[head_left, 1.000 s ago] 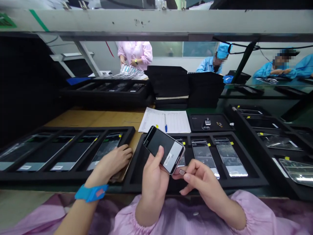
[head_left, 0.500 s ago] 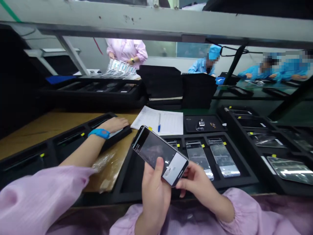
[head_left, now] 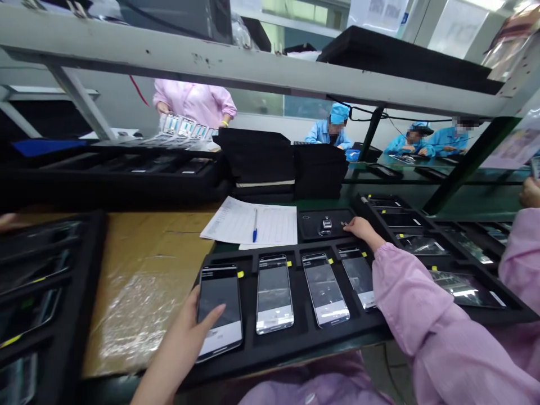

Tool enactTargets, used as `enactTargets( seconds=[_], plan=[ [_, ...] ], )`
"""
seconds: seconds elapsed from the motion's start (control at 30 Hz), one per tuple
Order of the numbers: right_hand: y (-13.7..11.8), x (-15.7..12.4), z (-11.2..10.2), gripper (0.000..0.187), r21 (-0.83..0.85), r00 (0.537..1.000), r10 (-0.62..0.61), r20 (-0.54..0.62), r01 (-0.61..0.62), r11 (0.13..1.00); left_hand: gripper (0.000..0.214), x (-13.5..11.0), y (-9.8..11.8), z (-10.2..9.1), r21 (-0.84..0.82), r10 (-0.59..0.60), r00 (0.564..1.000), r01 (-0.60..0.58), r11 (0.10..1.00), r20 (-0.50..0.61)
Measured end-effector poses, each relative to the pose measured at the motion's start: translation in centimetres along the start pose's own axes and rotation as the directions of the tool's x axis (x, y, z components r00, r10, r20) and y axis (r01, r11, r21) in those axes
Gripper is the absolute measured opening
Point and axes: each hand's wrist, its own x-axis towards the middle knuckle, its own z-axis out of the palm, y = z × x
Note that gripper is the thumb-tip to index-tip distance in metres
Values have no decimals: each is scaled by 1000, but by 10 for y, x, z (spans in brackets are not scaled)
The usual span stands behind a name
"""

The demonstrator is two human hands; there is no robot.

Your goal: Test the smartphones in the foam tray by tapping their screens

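My left hand (head_left: 192, 323) is closed around the left edge of a smartphone (head_left: 221, 306), thumb on its lit screen. The phone is at the leftmost compartment of a black foam tray (head_left: 248, 354); I cannot tell whether it rests on the bottom. Further right in that tray lie several more lit phones, including a second smartphone (head_left: 274, 295) and a third smartphone (head_left: 324, 289), with yellow tabs beside them. My right hand (head_left: 361, 230) reaches to a small black tray (head_left: 312, 229), fingertips pinched together over its right side. A shiny metal piece (head_left: 326, 226) sits in that tray. Whatever the fingertips hold is too small to name.
Paper sheets (head_left: 228, 225) with a blue pen (head_left: 255, 225) lie behind the phone tray. More phone trays flank it, one foam tray (head_left: 95, 270) left and another (head_left: 426, 242) right. Black foam stacks (head_left: 257, 157) stand behind. A shelf beam (head_left: 177, 67) crosses overhead. Several co-workers are around.
The phone went from both hands down to the tray's left compartment, still in my left hand. My right hand let go and moved to the small tray. The left-hand tray and a co-worker's arm shifted left.
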Motion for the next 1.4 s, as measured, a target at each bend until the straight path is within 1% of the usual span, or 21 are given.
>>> enactTargets(
  seconds=[0.07,0.13,0.23,0.27,0.3,0.33,0.4,0.43,0.47,0.5,0.57,0.6,0.67,0.73,0.83,0.93,1.1,1.17,1.27,1.33,1.4],
  plan=[
    [5,11,6,19,-33,996,78,-45,-79,996,71,6,-7,1,145,43,999,-48,988,32],
    [7,15,9,18,-20,993,89,-74,-91,996,71,6,-6,4,315,95,995,-98,944,25],
    [1,4,4,17,67,992,13,-122,-5,998,74,-2,10,12,510,189,978,-118,852,-90],
    [-4,-6,2,15,111,990,-29,-137,45,993,72,-5,19,18,569,234,968,-142,810,-91],
    [-10,-18,0,12,156,986,-76,-149,99,983,68,-7,28,27,624,281,958,-185,759,-59],
    [-17,-34,-2,10,202,980,-128,-154,158,967,62,-8,38,37,693,322,946,-253,675,32],
    [-32,-74,-1,13,287,956,-257,-138,287,914,49,-3,55,61,730,342,920,-367,577,192],
    [-39,-97,2,16,329,933,-336,-128,359,873,43,3,61,73,733,337,910,-400,550,244],
    [-43,-119,6,18,409,882,-455,-123,463,786,39,10,66,84,734,327,906,-412,540,268],
    [-45,-140,12,19,459,847,-519,-117,510,728,36,18,68,93,741,313,907,-413,529,282],
    [-44,-175,25,16,532,826,-561,-54,500,684,35,34,69,105,759,282,915,-397,516,288],
    [-40,-187,32,14,569,828,-561,-1,462,681,36,41,68,108,765,270,918,-391,512,289],
    [-30,-200,45,14,661,846,-524,105,334,672,38,50,67,108,768,261,919,-392,506,297],
    [-20,-201,57,22,752,860,-472,195,178,635,39,55,66,104,761,263,911,-411,502,318],
    [-12,-194,74,35,830,865,-411,287,-11,557,40,57,67,100,737,260,898,-439,513,355],
    [-9,-189,89,42,859,875,-364,318,-104,501,39,55,65,101,711,260,902,-431,555,344],
    [-5,-190,102,42,891,916,-333,223,-53,451,33,53,63,102,615,255,919,-392,684,302],
    [-1,-191,103,40,911,922,-339,186,-32,411,34,49,68,96,539,244,924,-371,756,294],
    [5,-191,104,40,930,932,-318,175,-50,364,46,33,74,80,371,199,927,-315,874,319],
    [8,-190,105,40,939,939,-301,165,-56,339,54,16,70,71,243,171,896,-288,926,409],
    [10,-191,106,39,948,944,-300,136,-37,315,59,-3,60,66,89,164,823,-251,964,544]
  ],
)
